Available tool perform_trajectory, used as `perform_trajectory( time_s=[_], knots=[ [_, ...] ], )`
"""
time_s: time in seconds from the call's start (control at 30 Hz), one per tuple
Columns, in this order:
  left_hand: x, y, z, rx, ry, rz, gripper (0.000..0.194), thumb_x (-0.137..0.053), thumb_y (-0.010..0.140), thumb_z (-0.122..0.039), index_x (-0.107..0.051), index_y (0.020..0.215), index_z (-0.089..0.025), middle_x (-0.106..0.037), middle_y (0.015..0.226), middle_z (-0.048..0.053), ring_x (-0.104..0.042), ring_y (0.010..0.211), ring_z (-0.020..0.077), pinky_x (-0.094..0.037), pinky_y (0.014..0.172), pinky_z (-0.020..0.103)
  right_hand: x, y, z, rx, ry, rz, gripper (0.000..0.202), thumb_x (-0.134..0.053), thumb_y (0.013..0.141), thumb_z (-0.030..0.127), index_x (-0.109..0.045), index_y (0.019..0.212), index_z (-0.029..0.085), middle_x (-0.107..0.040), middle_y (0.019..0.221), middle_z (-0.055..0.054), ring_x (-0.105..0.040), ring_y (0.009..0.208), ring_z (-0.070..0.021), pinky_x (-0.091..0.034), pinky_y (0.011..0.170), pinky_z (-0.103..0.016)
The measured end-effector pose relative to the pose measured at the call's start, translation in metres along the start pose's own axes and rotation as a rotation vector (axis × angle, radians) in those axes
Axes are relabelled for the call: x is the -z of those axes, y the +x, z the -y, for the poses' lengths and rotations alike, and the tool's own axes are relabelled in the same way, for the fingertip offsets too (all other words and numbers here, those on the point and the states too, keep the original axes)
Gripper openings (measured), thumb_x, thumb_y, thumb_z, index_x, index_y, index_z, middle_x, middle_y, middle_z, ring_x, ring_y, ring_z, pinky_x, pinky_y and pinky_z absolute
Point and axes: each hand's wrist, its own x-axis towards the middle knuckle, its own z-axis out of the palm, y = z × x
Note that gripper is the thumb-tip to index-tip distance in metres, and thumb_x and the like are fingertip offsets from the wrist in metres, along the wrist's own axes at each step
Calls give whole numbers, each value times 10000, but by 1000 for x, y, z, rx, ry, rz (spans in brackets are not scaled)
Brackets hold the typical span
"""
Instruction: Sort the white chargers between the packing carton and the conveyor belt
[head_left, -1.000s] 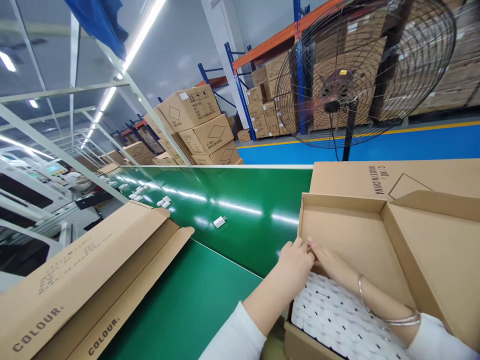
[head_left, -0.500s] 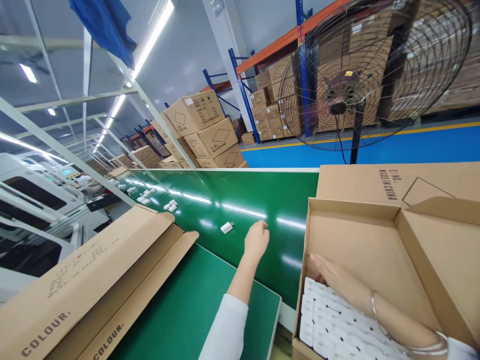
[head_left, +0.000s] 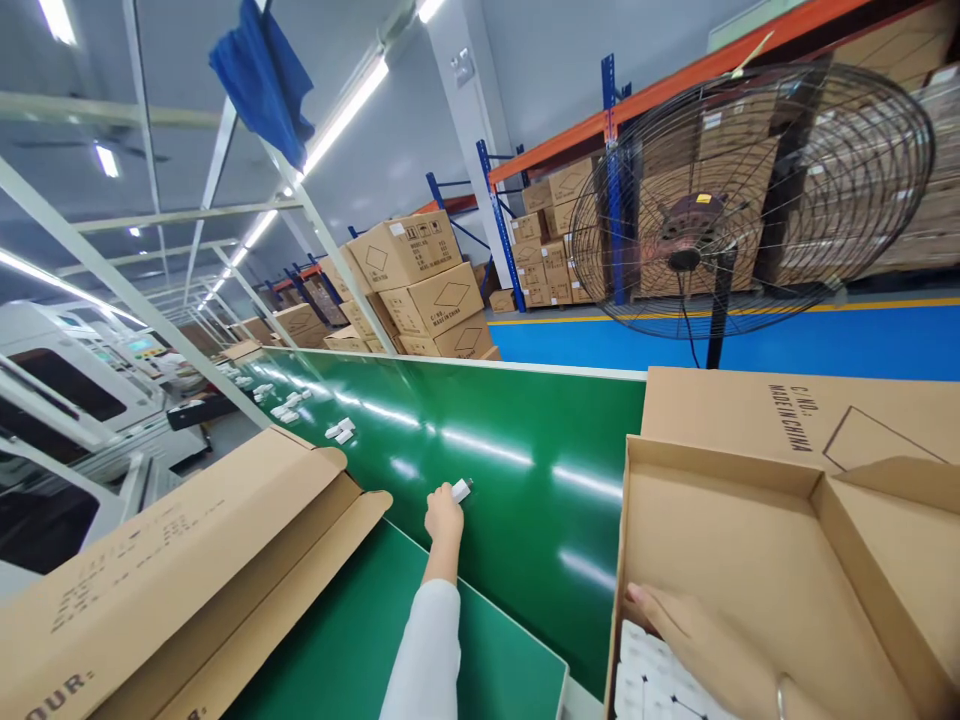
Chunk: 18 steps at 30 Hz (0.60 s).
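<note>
Over the green belt, my left hand has its fingers closed on a small white plug adapter, whose metal prongs point away to the right. My right hand reaches into the open cardboard box at the right, above rows of white pieces packed in it. Its fingers are stretched near the box's left wall, and I see nothing held in them.
More white adapters lie in groups farther up the green belt. An open carton stands at the left beside a green board. A large black fan and stacked cartons are beyond the belt.
My left hand has moved left to the white adapter and taken hold of it. My right hand remains in the box. The camera view has shifted, so the box sits lower.
</note>
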Motion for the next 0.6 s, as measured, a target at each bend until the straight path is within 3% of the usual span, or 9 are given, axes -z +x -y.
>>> perform_trajectory(
  time_s=[0.13,0.27,0.33,0.5,0.6],
  knots=[
    [17,-11,-12,-85,-28,-54,114,-478,823,-117,-529,740,-175,-575,658,8,-575,620,167,-383,492,212,2,1,3,-31,-29,74,447,-309,930,495,-669,786,272,-729,844,-41,-669,812,-271,-520,737,-375],
    [35,-39,-40,-217,-67,-105,146,-473,852,-178,-567,963,-168,-637,860,58,-616,844,203,-467,648,254,5,6,-1,33,17,-47,360,-321,939,418,-612,1056,241,-667,1097,-75,-612,1000,-246,-493,866,-389],
    [48,-68,-58,-304,-89,-134,221,-511,829,-180,-559,1044,-170,-648,912,73,-620,892,208,-493,715,274,6,6,1,65,69,-98,338,-342,932,392,-568,1129,236,-642,1125,-86,-608,986,-226,-505,864,-384],
    [90,-163,-101,-770,-308,-369,314,-508,798,-100,-498,1107,-151,-654,863,81,-644,818,191,-538,693,282,5,-8,30,272,163,-108,437,-474,856,295,-436,1288,250,-610,1151,-90,-616,959,-217,-538,818,-392],
    [111,-201,-115,-857,-409,-400,344,-522,762,-69,-482,1099,-131,-653,826,84,-638,764,194,-544,641,287,0,-24,52,328,203,-55,530,-535,799,237,-424,1317,255,-626,1119,-76,-616,986,-225,-530,842,-371]
  ],
)
